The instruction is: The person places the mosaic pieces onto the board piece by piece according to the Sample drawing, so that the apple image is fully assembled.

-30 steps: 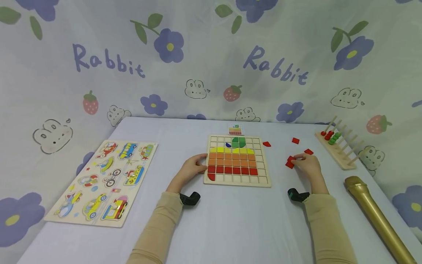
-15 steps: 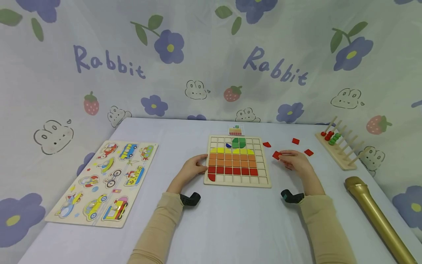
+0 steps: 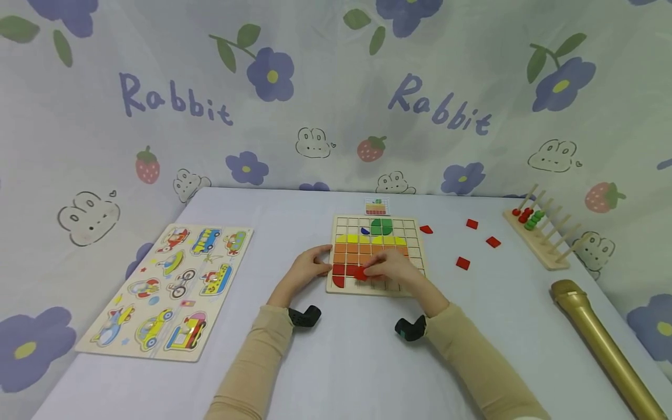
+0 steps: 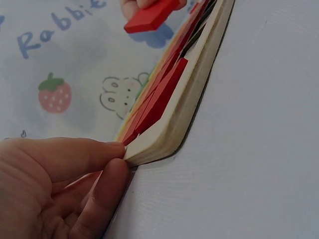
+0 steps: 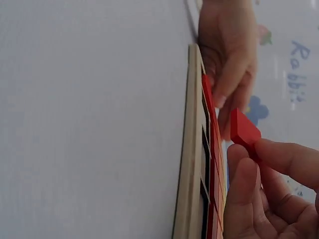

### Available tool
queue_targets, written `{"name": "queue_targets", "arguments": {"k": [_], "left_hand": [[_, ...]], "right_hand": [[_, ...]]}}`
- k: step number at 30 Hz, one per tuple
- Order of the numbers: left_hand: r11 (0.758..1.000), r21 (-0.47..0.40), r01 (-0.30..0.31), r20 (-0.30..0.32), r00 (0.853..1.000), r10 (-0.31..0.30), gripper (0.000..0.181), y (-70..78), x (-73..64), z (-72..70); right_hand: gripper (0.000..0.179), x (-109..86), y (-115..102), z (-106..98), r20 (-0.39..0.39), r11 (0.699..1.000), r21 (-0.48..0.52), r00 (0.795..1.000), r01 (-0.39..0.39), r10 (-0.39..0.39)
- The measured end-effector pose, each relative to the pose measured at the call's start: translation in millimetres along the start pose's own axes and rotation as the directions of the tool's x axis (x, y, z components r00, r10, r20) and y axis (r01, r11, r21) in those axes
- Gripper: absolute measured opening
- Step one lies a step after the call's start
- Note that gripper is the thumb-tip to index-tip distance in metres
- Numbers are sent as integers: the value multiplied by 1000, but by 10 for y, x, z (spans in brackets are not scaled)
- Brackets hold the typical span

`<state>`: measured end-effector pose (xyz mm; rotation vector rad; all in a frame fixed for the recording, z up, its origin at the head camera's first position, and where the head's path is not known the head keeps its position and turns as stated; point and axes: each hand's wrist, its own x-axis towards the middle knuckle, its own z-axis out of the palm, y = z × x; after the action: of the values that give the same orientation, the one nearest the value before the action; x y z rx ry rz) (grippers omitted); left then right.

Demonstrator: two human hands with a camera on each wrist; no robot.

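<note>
A wooden grid puzzle board lies on the table, filled with green, blue, yellow, orange and red tiles. My left hand grips its left edge; the left wrist view shows thumb and fingertips at the near corner. Between thumb and fingers my right hand pinches a red square tile, held over the lower red rows. At the board's front left corner sits a rounded red tile. Cells to its right in that front row are bare.
Right of the board lie several loose red tiles. A small pattern card is behind it. A vehicle puzzle lies on the left; a bead peg rack and a gold microphone are on the right.
My right hand has picked up a red square from the loose tiles and carried it left over the board. The left hand has stayed at the board's edge.
</note>
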<state>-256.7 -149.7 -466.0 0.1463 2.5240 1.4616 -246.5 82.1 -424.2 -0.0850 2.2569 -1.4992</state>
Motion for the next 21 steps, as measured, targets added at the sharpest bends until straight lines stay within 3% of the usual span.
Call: {"name": "queue_targets", "arguments": {"k": [4, 9, 18, 21], "left_hand": [[1000, -10, -3, -7, 1000, 3, 55, -8, -3, -3], [1000, -8, -3, -5, 1000, 3, 55, -11, -6, 13], [1000, -23, 7, -8, 1000, -7, 55, -2, -8, 11], [1000, -20, 2, -8, 1000, -2, 55, -22, -4, 9]], "right_hand": [[7, 40, -25, 204, 16, 988, -144, 998, 56, -54], [6, 42, -8, 295, 0, 949, -293, 993, 116, -122], [8, 37, -23, 332, -18, 894, -422, 984, 152, -176], [7, 33, -8, 299, -26, 916, -368, 983, 158, -180]]}}
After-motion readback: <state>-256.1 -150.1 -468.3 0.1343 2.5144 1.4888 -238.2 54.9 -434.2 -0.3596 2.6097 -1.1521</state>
